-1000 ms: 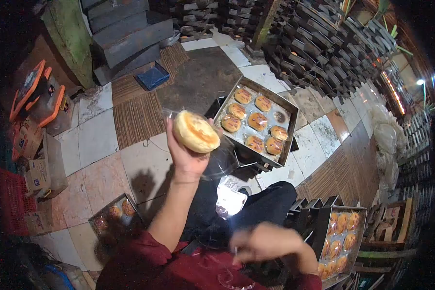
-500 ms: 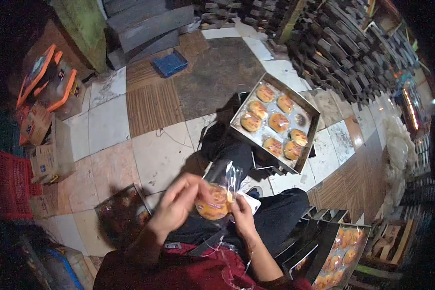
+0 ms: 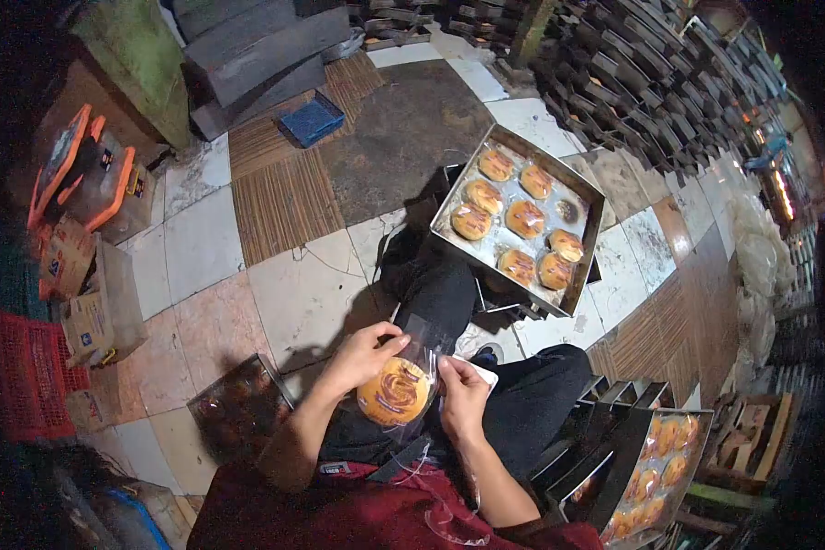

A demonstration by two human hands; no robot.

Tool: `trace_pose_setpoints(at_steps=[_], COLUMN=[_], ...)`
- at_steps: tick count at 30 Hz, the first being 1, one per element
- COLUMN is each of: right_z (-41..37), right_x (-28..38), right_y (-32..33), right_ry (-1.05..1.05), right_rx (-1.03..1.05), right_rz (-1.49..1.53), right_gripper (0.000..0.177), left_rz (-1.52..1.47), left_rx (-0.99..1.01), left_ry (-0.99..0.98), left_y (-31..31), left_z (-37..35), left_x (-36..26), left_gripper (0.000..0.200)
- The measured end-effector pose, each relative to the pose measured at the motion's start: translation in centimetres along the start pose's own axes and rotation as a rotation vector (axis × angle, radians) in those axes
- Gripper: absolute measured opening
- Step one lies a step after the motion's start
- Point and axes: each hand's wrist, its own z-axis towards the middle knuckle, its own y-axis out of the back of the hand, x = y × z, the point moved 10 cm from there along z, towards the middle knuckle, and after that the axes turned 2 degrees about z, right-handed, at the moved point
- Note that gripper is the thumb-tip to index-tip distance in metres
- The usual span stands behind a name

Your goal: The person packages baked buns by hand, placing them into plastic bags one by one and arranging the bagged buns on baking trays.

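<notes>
Bun round, glossy golden, brown swirl across top; in clear bag, above the lap, between both hands. Right hand pinches bag's right edge. Left hand at upper left, thumb near forefinger; cannot tell if clamped on film.

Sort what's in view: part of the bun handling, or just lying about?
Likely in the job:
left hand, right hand
bun and clear plastic between them
tray of buns ahead
buns at lower right

Apparently just lying about:
blue tray
red crate
cardboard box
</notes>
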Motion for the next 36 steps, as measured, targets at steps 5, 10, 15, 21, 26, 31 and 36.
trace_pose_setpoints(at_steps=[5, 10, 15, 21, 26, 31, 36], right_z=[-0.7, -1.5, -4.6, -7.3, -9.1, 2.4, 2.6], right_x=[-1.2, -1.9, 11.1, 16.6, 17.2, 13.3, -0.8], right_y=[1.1, 2.2, -0.5, -0.6, 0.1, 0.7, 4.1], right_ry=[-0.08, -0.049, 0.482, 0.948, 0.933, 0.438, -0.131], right_rx=[0.006, 0.004, 0.082, 0.063, 0.146, 0.019, 0.039], right_rz=[0.238, -0.121, -0.44, -0.492, -0.328, -0.254, -0.033], right_gripper=[0.028, 0.023, 0.014, 0.005, 0.016, 0.039, 0.04], left_rz=[-0.027, -0.02, -0.15, -0.009, 0.005, -0.675, -0.737], left_rx=[0.038, -0.14, -0.234, -0.347, -0.01, -0.279, -0.426], left_ry=[-0.001, 0.003, -0.392, -0.82, -0.713, -0.077, 0.016], left_y=[-1.7, -0.9, 1.4, 4.0, 1.7, 3.2, -0.5], left_z=[-0.3, -2.4, -4.5, -8.1, -9.0, 0.3, -4.0], left_x=[2.0, 0.6, -6.7, -13.1, -13.0, -4.8, 1.5], left_gripper=[0.03, 0.027, 0.012, 0.018, 0.013, 0.01, 0.015])
